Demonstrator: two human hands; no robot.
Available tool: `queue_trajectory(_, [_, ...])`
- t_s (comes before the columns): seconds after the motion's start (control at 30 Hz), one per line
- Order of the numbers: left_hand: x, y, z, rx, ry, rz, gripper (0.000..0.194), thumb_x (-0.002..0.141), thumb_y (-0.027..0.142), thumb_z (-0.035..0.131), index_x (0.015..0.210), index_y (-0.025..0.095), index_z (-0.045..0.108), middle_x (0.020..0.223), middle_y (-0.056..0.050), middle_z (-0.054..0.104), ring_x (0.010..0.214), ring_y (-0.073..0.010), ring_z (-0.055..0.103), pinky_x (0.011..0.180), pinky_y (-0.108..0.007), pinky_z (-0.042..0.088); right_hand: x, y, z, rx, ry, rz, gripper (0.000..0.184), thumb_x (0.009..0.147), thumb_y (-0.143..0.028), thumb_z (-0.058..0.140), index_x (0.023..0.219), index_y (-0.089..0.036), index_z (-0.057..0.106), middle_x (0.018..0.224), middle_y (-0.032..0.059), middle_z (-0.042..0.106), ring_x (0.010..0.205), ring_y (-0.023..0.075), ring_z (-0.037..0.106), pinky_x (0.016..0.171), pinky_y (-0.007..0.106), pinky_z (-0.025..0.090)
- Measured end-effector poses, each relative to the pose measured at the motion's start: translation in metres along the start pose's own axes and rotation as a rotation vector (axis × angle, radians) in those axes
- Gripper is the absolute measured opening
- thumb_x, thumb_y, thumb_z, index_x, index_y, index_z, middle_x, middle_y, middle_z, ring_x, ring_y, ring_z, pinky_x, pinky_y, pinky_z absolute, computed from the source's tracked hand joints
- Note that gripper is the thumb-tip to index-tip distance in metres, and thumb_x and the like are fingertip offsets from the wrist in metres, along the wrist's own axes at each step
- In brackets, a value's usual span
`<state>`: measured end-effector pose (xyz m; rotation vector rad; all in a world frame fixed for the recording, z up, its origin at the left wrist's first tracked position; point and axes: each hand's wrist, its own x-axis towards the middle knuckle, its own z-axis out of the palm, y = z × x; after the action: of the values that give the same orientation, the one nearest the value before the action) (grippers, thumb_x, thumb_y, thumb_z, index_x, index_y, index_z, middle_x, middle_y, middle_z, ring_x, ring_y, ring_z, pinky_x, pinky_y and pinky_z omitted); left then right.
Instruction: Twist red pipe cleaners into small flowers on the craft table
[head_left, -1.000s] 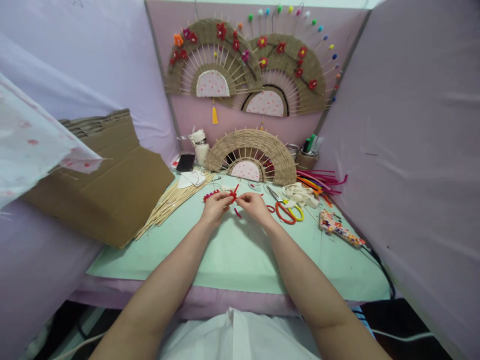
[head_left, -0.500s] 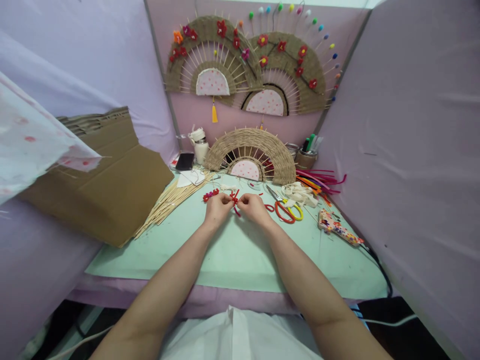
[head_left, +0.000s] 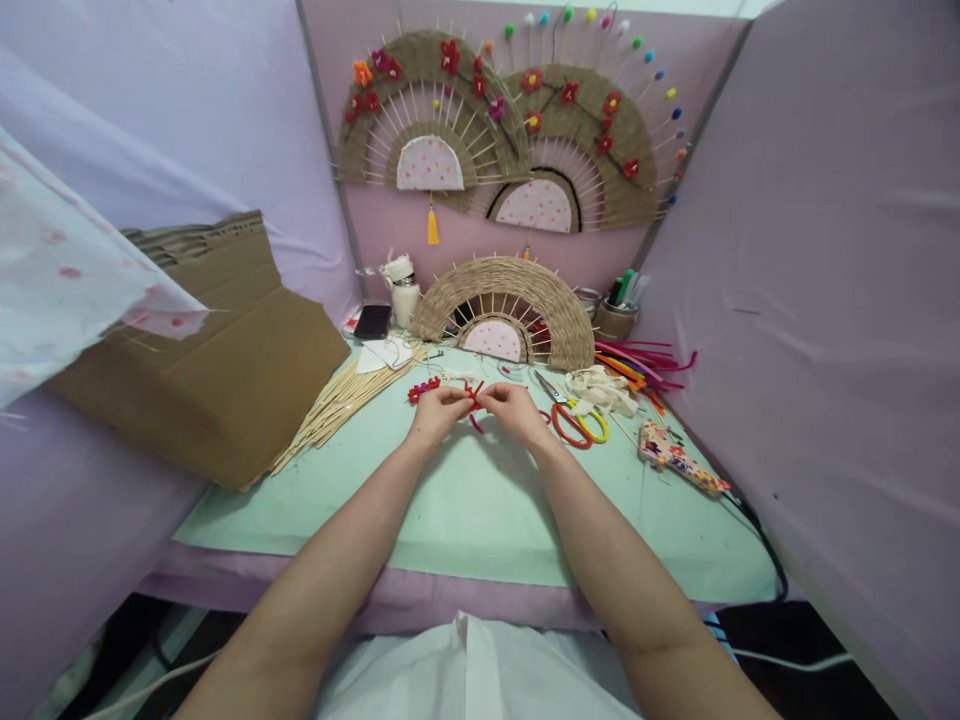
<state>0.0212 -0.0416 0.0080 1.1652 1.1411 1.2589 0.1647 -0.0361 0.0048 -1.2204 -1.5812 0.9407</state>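
Above the middle of the mint table cover (head_left: 480,530), my left hand (head_left: 437,413) and my right hand (head_left: 514,410) meet fingertip to fingertip. Both pinch a small red pipe cleaner piece (head_left: 476,398), bent into a partly hidden shape with ends sticking out. Just left of my left hand lie finished-looking red and purple pipe cleaner flowers (head_left: 424,390). To the right of my right hand, a red loop shows in part beside the scissors (head_left: 571,424), which have red and yellow handles. A twine-wrapped fan (head_left: 510,275) stands behind my hands.
Thin wooden sticks (head_left: 341,400) and a large cardboard sheet (head_left: 217,385) are at left. At right lie cream fabric strips (head_left: 601,388), bright pipe cleaners (head_left: 645,362) and a patterned glue gun (head_left: 679,460) with a cord. A white bottle (head_left: 403,290) and phone (head_left: 373,322) stand behind.
The fingertips of both hands have come closer together on the red pipe cleaner piece. The whole view has shifted slightly; the other things stay in place.
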Motion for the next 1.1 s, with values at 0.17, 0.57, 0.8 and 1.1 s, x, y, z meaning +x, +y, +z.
queue_trajectory(0.17, [-0.001, -0.003, 0.000, -0.030, -0.016, 0.005, 0.024, 0.049, 0.023, 0.077, 0.067, 0.011, 0.065, 0.063, -0.005, 0.067, 0.063, -0.0160, 0.062, 0.068, -0.031, 0.050, -0.001, 0.000, -0.001, 0.045, -0.047, -0.016, 0.018, 0.068, -0.032, 0.059, 0.065, -0.014, 0.060, 0.061, -0.0015, 0.058, 0.057, 0.0101, 0.047, 0.057, 0.022, 0.036])
queue_trajectory(0.57, [-0.002, 0.005, -0.002, 0.025, -0.042, 0.107, 0.025, 0.059, 0.031, 0.071, 0.076, 0.015, 0.063, 0.073, -0.004, 0.067, 0.072, -0.0155, 0.061, 0.066, -0.027, 0.045, -0.001, -0.017, -0.013, 0.053, 0.195, -0.056, 0.032, 0.072, -0.045, 0.058, 0.087, -0.017, 0.061, 0.086, 0.0048, 0.063, 0.070, 0.0133, 0.054, 0.065, 0.026, 0.043])
queue_trajectory(0.8, [-0.001, 0.006, -0.007, 0.000, -0.302, 0.081, 0.027, 0.061, 0.031, 0.073, 0.078, 0.015, 0.063, 0.076, -0.003, 0.065, 0.072, -0.0129, 0.059, 0.070, -0.027, 0.045, 0.002, -0.014, -0.018, 0.258, 0.089, 0.138, 0.031, 0.072, -0.039, 0.057, 0.095, -0.018, 0.060, 0.094, 0.0036, 0.063, 0.078, 0.0130, 0.057, 0.063, 0.023, 0.040])
queue_trajectory(1.1, [-0.007, 0.015, -0.010, -0.256, -0.413, -0.120, 0.031, 0.056, 0.028, 0.080, 0.077, 0.015, 0.061, 0.074, -0.001, 0.063, 0.069, -0.0095, 0.058, 0.068, -0.024, 0.045, -0.006, -0.017, -0.034, 0.776, -0.427, 0.297, 0.025, 0.067, -0.027, 0.072, 0.089, -0.017, 0.066, 0.079, 0.0033, 0.066, 0.070, 0.0101, 0.056, 0.060, 0.021, 0.039])
